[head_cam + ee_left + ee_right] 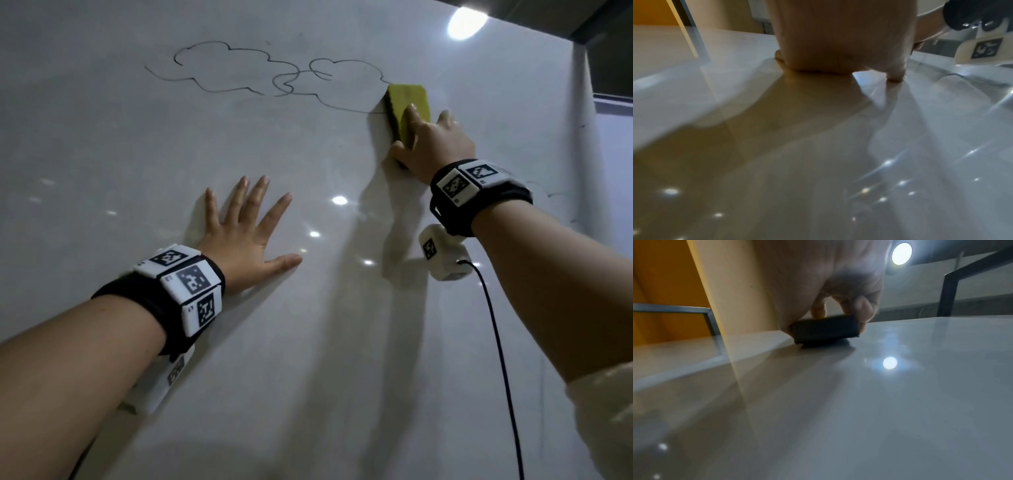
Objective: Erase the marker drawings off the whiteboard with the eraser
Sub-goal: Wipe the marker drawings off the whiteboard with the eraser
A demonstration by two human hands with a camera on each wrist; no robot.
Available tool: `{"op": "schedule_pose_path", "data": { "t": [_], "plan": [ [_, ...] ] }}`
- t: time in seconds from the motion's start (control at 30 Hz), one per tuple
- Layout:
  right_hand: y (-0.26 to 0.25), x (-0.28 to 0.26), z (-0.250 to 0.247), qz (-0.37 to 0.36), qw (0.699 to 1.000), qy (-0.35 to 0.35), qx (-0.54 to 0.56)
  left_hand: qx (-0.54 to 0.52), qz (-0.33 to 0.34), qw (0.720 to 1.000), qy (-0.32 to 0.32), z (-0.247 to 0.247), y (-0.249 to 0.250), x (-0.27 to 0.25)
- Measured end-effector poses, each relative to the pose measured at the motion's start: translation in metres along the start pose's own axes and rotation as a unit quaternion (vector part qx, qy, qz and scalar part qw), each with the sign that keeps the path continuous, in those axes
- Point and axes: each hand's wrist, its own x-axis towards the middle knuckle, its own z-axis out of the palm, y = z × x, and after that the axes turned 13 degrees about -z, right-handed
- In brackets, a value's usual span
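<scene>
The right hand (435, 144) is the working grip: its fingers and thumb curl round a yellow eraser (409, 102) with a dark felt underside and press that underside flat against the whiteboard (308, 325). In the right wrist view the thumb and fingertips (865, 306) pinch the eraser's dark block (826, 329) from both sides, its base touching the glossy surface. The eraser sits toward the upper right corner of the whiteboard, right at the right end of the marker drawing (260, 72), a black looping outline like clouds that runs leftward across the upper part of the board. The line meets the eraser's left edge.

The left hand (246, 233) is a released grip: fingers straight and spread, palm flat on the whiteboard below the drawing, well apart from the eraser. The left wrist view shows the heel of that hand (838, 40) resting on the surface.

Both wrists wear black bands (479, 195) carrying white marker blocks, and a black cable (500, 359) hangs from the right wrist unit. A ceiling lamp (467, 22) glares above the board's top right corner.
</scene>
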Motion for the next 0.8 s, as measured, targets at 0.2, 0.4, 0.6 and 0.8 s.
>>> {"op": "schedule_pose_path", "data": {
  "t": [0.2,0.4,0.6,0.8],
  "plan": [
    [-0.011,0.001,-0.002,0.035,0.999,0.001,0.033,0.014,0.008,0.999,0.031,-0.016,-0.002,0.006],
    [-0.023,-0.005,0.005,-0.011,1.0,0.015,0.017,0.041,0.01,0.998,0.034,-0.052,-0.006,0.024],
    [-0.025,-0.002,0.007,0.053,0.998,0.011,0.029,0.03,0.011,0.999,0.031,-0.069,-0.021,0.039],
    [-0.029,-0.015,0.013,-0.015,1.0,0.004,0.011,0.042,-0.067,0.997,-0.018,-0.07,-0.031,0.057]
  ]
}}
